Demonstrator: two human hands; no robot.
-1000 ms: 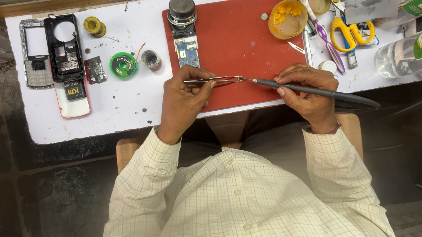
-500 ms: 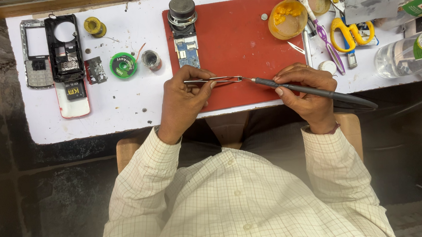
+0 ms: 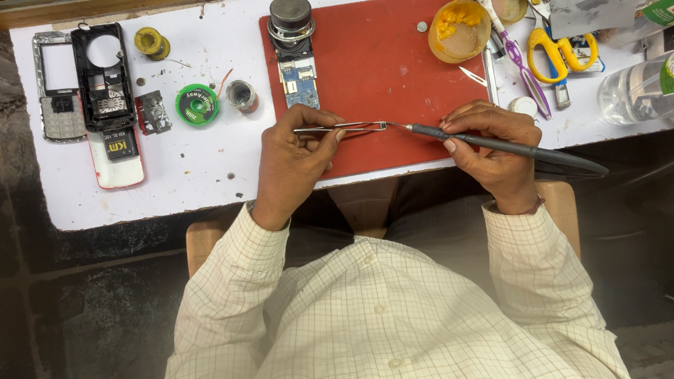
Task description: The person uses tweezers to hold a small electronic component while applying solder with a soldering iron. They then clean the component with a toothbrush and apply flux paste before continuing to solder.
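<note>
Head view, single frame. Lighting bright and even across the white table (image 3: 198, 174); diffuse, seemingly from above. Shadows soft and short: a faint one under the left hand (image 3: 293, 157) on the red mat (image 3: 376, 64), another under the right hand (image 3: 488, 139). Below the table's near edge the scene drops to dim, near-black floor with little detail. Mild glare on the clear plastic bottle (image 3: 647, 89) right of the mat and on the foil-like sheet above it. Focus sharp at the mat; small parts left of it are legible. The table edge bows slightly, wide-angle distortion. No motion blur on the hands.
</note>
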